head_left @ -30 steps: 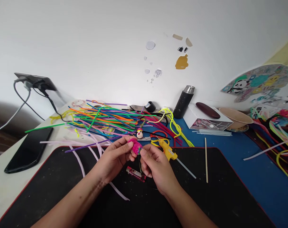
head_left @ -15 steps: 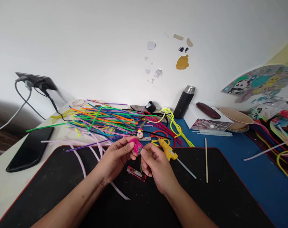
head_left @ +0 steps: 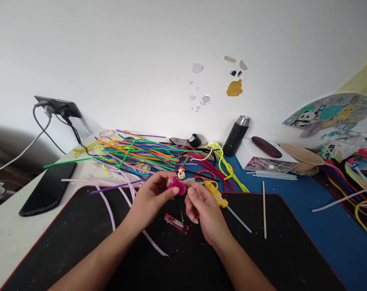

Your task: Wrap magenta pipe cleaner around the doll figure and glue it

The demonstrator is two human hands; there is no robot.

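Observation:
My left hand (head_left: 151, 198) pinches a small bright pink coil of fuzzy pipe cleaner (head_left: 177, 186) between thumb and fingers, with a multicoloured green and yellow end pointing left. At the coil's right end, my right hand (head_left: 203, 204) is closed, its index finger and thumb against the pink fuzz. Just beyond the fingers sits a small white figure head (head_left: 181, 173) with a yellow band. Below the hands, a red lighter (head_left: 176, 223) lies on the black mat (head_left: 135, 266). A yellow glue gun (head_left: 218, 195) with a clear glue stick rests right of my right hand.
Many coloured pipe cleaners (head_left: 141, 153) are heaped along the wall. Pale lilac strips (head_left: 107, 206) cross the mat's left side near a black phone (head_left: 48, 189). A wooden stick (head_left: 264, 210), a black flask (head_left: 237, 136) and a white box (head_left: 263, 155) stand or lie to the right.
The pink coil has turned over in my hands: its multicoloured end, earlier at my right fingertips, now points left. My view has shifted slightly.

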